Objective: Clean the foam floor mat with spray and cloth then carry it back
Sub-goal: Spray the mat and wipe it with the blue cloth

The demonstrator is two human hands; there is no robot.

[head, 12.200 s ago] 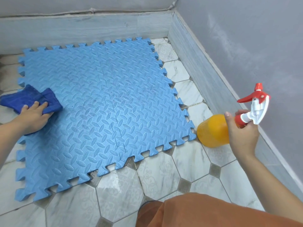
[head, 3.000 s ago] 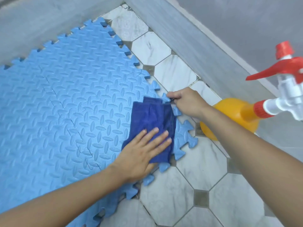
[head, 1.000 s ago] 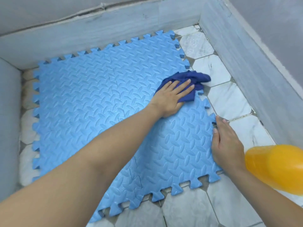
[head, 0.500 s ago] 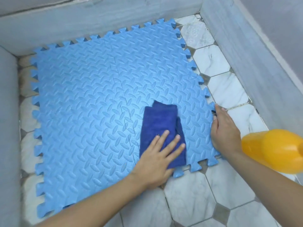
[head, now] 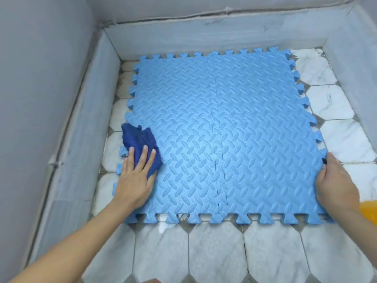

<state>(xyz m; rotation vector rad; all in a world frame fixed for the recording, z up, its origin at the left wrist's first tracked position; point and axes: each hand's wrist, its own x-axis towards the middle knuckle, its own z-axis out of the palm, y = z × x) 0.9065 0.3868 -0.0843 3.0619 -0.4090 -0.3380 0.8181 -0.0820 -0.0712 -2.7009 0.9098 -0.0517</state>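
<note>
The left hand (head: 137, 181) presses flat on the navy cloth (head: 140, 147) at the foam mat (head: 220, 139)'s left edge — unwiped mat stretches rightward. The right hand (head: 336, 185) pinches the right edge — steadying it.

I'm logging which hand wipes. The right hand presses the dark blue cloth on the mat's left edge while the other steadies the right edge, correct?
Not quite: in the head view the left hand presses the cloth; the right hand steadies the mat at its right edge.
</note>
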